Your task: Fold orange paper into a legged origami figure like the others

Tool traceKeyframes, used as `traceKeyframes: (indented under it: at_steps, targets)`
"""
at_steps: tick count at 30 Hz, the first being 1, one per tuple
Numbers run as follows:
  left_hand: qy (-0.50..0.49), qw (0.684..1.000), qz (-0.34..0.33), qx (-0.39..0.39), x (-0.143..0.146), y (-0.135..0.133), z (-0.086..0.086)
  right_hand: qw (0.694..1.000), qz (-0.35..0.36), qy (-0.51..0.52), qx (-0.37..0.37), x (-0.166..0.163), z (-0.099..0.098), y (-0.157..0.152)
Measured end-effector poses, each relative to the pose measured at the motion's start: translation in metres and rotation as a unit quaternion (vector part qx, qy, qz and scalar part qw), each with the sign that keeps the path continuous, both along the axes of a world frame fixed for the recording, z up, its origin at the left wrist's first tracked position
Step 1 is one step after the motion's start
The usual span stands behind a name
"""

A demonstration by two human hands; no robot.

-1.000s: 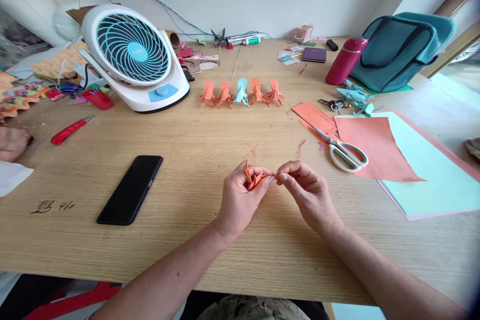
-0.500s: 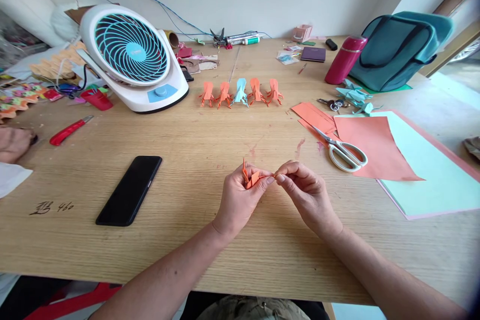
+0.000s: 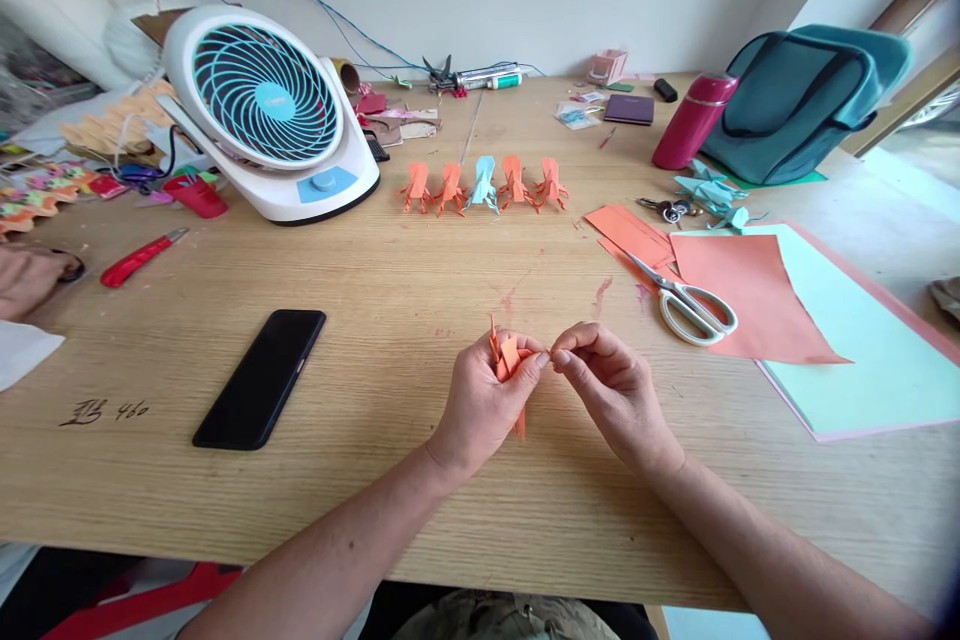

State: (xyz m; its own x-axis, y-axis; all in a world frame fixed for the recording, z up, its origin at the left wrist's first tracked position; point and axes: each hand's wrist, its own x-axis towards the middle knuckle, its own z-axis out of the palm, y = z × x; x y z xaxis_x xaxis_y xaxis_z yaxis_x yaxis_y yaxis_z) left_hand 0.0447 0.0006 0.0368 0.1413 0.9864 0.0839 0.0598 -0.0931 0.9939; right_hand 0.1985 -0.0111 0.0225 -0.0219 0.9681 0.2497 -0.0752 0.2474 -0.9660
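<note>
An orange origami figure (image 3: 508,356) of folded paper is held in my left hand (image 3: 487,400), closed round it. Pointed bits of it stick up by the fingers and another hangs below the palm. My right hand (image 3: 611,390) pinches thumb against fingertips at the figure's thin right end, where the two hands almost touch. What lies between the right fingertips is barely visible. Farther back stands a row of finished-looking orange origami figures (image 3: 551,182) with thin legs, with one light blue origami figure (image 3: 482,184) in the middle.
White-handled scissors (image 3: 694,313) lie on orange paper (image 3: 750,290) at right, near keys (image 3: 667,209) and a pink bottle (image 3: 696,120). At left are a black phone (image 3: 260,378), a red utility knife (image 3: 142,258), a fan (image 3: 274,110) and another person's hand (image 3: 34,282).
The orange figure has turned slightly in my left hand, and a pointed piece now shows below the palm. My right hand keeps its pinch in nearly the same place.
</note>
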Motion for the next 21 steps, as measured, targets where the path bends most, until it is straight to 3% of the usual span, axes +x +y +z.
traceKeyframes:
  at_steps: [9, 15, 21]
  targets:
    - [-0.056, 0.998, -0.012, 0.000, -0.0004, 0.0026, -0.0034, 1.000, 0.000, -0.010, 0.009, 0.0029, -0.0017, -0.0006]
    - [-0.076, 0.996, -0.042, -0.005, -0.0008, 0.0035, -0.0017, 0.998, 0.003, 0.048, -0.050, 0.0039, -0.0026, 0.0004]
    - [-0.055, 0.998, -0.016, -0.027, -0.0010, 0.0035, -0.0016, 0.994, -0.028, 0.068, -0.084, 0.0061, -0.0062, 0.0026]
